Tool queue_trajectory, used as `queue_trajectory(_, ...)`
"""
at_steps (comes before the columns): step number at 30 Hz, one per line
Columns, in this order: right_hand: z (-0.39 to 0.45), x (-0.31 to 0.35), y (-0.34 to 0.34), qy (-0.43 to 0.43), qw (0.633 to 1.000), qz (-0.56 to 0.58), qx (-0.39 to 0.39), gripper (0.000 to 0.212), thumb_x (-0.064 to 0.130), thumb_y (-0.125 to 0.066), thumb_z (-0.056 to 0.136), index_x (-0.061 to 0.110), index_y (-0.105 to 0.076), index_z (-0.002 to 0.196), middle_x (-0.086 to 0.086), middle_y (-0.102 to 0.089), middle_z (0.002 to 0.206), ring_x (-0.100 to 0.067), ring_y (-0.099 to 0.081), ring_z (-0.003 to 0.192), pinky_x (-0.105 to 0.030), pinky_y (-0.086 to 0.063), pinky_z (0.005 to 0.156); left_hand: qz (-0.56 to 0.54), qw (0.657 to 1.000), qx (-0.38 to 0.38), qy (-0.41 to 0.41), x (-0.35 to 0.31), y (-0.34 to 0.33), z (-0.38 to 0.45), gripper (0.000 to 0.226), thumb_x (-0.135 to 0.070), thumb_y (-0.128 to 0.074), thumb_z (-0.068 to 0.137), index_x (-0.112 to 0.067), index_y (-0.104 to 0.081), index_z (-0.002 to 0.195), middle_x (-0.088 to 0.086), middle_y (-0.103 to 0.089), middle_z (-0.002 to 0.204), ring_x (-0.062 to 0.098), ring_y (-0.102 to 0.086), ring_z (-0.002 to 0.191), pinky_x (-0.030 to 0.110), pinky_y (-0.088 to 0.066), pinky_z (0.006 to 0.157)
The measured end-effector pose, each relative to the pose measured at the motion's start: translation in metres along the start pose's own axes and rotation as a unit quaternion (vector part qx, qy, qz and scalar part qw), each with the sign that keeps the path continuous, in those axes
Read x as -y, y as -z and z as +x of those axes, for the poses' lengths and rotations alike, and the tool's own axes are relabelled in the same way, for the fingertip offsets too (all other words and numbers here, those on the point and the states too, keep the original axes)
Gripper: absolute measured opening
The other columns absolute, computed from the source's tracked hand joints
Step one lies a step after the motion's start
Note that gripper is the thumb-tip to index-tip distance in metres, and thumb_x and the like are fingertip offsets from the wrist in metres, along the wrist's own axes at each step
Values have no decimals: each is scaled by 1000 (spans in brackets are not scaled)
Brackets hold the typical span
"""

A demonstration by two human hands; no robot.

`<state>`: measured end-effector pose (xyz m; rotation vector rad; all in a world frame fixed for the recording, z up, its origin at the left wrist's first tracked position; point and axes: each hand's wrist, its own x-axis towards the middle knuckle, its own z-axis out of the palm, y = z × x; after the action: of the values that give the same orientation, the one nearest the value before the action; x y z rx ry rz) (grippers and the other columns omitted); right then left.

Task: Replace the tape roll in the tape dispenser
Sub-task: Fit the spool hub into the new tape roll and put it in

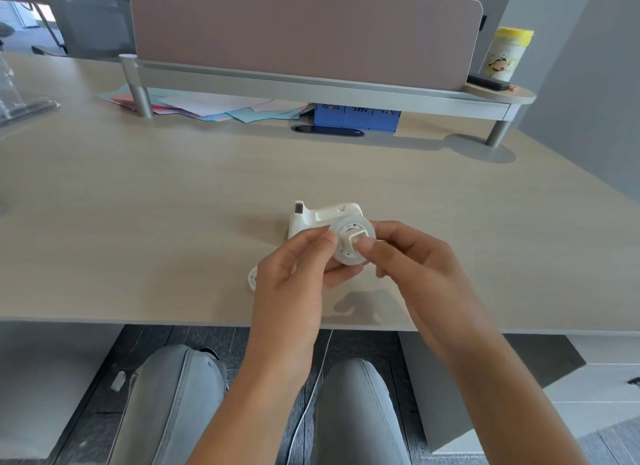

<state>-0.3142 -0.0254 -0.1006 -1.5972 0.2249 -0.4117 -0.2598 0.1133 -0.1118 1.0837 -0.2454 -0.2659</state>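
From the head camera, both hands meet just above the near edge of the pale wooden bench (138, 205). The left hand (294, 277) holds a white tape spool (351, 243), its grip pinched on the spool's left rim with thumb on top and fingers underneath. The right hand (412, 267) pinches the small square hub at the spool's centre between thumb and forefinger, the other fingers curled loosely below.

Directly behind the two grips, touching the bench, lies the white tape dispenser (323, 217), its cutter end pointing away to the left. Its round cradle is partly hidden by the spool.

Left of and below the left grip, a second white round part (252, 278) rests on the bench, mostly hidden behind the left hand; what it is cannot be told.

Far beyond the grips, coloured paper sheets (207, 106) and a blue box (353, 116) sit under a monitor riser (311, 87).
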Motion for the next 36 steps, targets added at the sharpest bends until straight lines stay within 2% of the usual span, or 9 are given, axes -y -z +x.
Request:
queue_trajectory(2, -1, -1, 0, 0, 999, 45, 3, 32, 29, -83, 79, 10, -80, 104, -23, -76, 103, -10, -62, 85, -22, -47, 78, 11, 1000, 13, -7, 1, 1, 0, 13, -13, -70, 95, -11, -83, 96, 13, -83, 103, 21, -81, 89, 49, -59, 100)
queue_trajectory(3, 0, -2, 0, -3, 998, 66, 3, 28, 25, -85, 79, 10, -80, 102, -16, -77, 97, -10, -61, 83, -23, -46, 78, 18, 1000, 11, -12, 2, 1, 1, 12, -11, -73, 92, -8, -81, 100, 16, -83, 104, 21, -80, 89, 47, -60, 97)
queue_trajectory(7, 3, -8, 3, -19, 995, 101, 4, 19, 23, -80, 82, 16, -82, 99, -2, -78, 99, -11, -60, 89, -37, -40, 82, 33, 999, 6, -24, 6, 4, 4, 14, -5, -74, 90, -4, -79, 103, 14, -83, 101, 15, -75, 86, 42, -63, 90)
queue_trajectory(10, 2, -4, 3, -19, 994, 107, -6, 27, 28, -90, 72, 17, -84, 96, -1, -80, 98, -10, -64, 88, -35, -43, 82, 47, 998, 11, -28, 4, 3, 4, 16, -10, -76, 89, -6, -79, 104, 10, -83, 100, 13, -76, 83, 47, -62, 94)
queue_trajectory(13, 0, -2, 1, -8, 993, 116, -22, 34, 34, -86, 64, 17, -85, 93, -2, -82, 95, -12, -66, 88, -33, -47, 83, 69, 997, 12, -38, 4, 3, 4, 18, -13, -79, 86, -8, -80, 103, 6, -84, 96, 11, -75, 78, 49, -62, 93)
queue_trajectory(18, -3, -4, -3, 4, 992, 123, -37, 31, 29, -84, 67, 15, -85, 95, -4, -83, 97, -14, -67, 91, -32, -49, 86, 90, 994, 3, -53, 8, 5, 4, 14, -10, -78, 88, -9, -80, 102, 9, -83, 92, 15, -76, 76, 37, -63, 85)
queue_trajectory(22, -5, -5, -4, 11, 991, 130, -40, 22, 22, -81, 71, 16, -84, 91, -1, -84, 92, -7, -72, 81, -23, -53, 81, 92, 994, -3, -57, 10, 6, 5, 12, -9, -79, 88, -9, -80, 100, 11, -83, 90, 18, -77, 76, 41, -64, 88)
queue_trajectory(26, -5, -7, -5, 14, 990, 131, -52, 23, 21, -82, 70, 14, -85, 92, -6, -85, 93, -12, -76, 86, -27, -54, 86, 89, 994, -13, -67, 12, 6, 5, 11, -9, -80, 86, -9, -81, 97, 9, -83, 86, 16, -78, 75, 36, -64, 84)
queue_trajectory(36, -6, -8, -6, 12, 990, 124, -64, 24, 21, -82, 71, 13, -86, 93, -8, -85, 97, -15, -77, 91, -30, -56, 90, 81, 995, -10, -61, 16, 8, 7, 13, -8, -80, 86, -8, -82, 99, 8, -84, 88, 13, -79, 75, 39, -64, 85)
